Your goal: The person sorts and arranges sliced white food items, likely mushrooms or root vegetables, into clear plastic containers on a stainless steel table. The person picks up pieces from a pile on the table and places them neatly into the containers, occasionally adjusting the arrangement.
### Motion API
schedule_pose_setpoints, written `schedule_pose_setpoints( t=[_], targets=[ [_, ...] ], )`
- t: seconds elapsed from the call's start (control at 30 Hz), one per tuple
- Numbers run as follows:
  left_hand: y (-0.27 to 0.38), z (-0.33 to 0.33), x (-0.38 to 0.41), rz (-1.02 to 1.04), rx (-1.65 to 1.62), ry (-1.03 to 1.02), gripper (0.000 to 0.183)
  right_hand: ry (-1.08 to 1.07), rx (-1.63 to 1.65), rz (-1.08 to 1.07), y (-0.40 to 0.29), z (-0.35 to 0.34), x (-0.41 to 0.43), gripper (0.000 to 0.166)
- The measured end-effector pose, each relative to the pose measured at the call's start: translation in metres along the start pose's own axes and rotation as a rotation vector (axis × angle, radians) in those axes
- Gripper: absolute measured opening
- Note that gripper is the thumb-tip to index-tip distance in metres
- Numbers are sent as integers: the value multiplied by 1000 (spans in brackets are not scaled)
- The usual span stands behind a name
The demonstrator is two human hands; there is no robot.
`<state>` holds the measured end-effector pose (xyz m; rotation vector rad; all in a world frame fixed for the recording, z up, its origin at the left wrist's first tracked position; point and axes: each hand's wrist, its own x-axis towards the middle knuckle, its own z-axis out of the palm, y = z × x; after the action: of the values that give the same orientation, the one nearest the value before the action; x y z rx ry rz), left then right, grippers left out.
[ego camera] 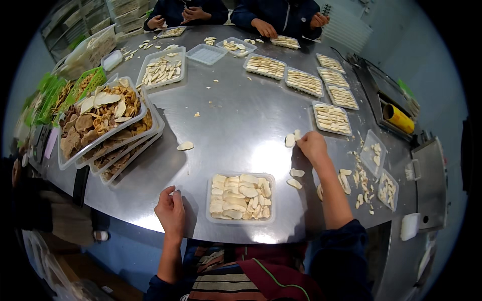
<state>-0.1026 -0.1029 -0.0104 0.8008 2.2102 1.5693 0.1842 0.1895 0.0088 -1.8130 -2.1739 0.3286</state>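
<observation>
Directly before me a clear plastic tray (pixel 241 220) lies on the steel table (pixel 226 120), filled with rows of pale mushroom slices (pixel 234 198). My left hand (pixel 170 210) hovers left of this tray, fingers curled; whether something small is in it cannot be told. Up and to the right of the tray, my right hand (pixel 311 145) has its fingertips at a few loose slices (pixel 290 140) on the table; the back of the hand hides its grip. Two more slices (pixel 294 183) lie between the tray and my right forearm. One single slice (pixel 185 146) is farther left.
Stacked trays of brown mushrooms (pixel 101 124) stand at left. Several filled trays (pixel 332 118) line the right side, near scattered pieces (pixel 362 178) and a wrap machine with a yellow roll (pixel 398 118). Two co-workers handle slices across the table; another person is at far left.
</observation>
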Motion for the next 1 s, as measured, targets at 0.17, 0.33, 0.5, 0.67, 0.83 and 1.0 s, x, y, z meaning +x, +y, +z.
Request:
schedule_pose_setpoints(
  t=[0.17, 0.33, 0.5, 0.67, 0.83, 1.0],
  targets=[
    [1, 2, -1, -26, -31, -17, 19, -44, 39, -147, 15, -9, -32, 17],
    [-7, 1, 4, -11, -23, -37, 18, 6, 107, -229, 13, -21, -49, 17],
    [-1, 4, 2, -4, -93, -13, 17, -154, 253, -83, 17, -19, -33, 18],
    [-6, 1, 3, -27, -112, -28, 19, 96, 83, -325, 23, -5, -42, 15],
    [-10, 1, 3, -12, -86, -32, 19, 152, 473, -385, -15, -14, -87, 11],
    [-8, 2, 4, -24, -79, -35, 19, 105, 305, -911, -82, -14, -143, 11]
  ],
)
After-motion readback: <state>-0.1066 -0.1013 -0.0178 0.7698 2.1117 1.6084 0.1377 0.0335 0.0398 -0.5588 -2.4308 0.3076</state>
